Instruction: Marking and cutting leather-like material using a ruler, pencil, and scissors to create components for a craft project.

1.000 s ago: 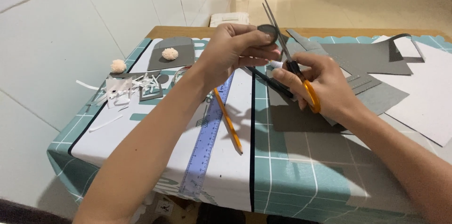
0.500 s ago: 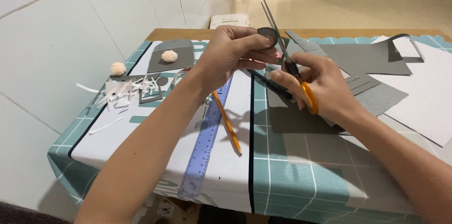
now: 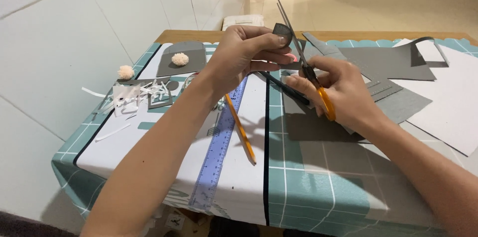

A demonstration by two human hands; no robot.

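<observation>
My left hand (image 3: 246, 53) pinches a small dark grey paper piece (image 3: 282, 34) between thumb and fingers, held above the table. My right hand (image 3: 338, 92) grips orange-handled scissors (image 3: 304, 65), whose blades point up and away, right beside the grey piece. Both hands hover over the teal checked tablecloth (image 3: 308, 187). A black pen (image 3: 285, 87) lies under my hands.
A yellow pencil (image 3: 240, 130) and a blue ruler (image 3: 216, 152) lie on a white sheet (image 3: 149, 137). Grey paper sheets (image 3: 393, 62) and white paper (image 3: 455, 97) cover the right side. White scraps (image 3: 134, 92), two pompoms (image 3: 179, 59) and a grey cut shape sit at left.
My hands and the scissors stay almost in place; the small grey piece has turned slightly between my left fingers against the blades.
</observation>
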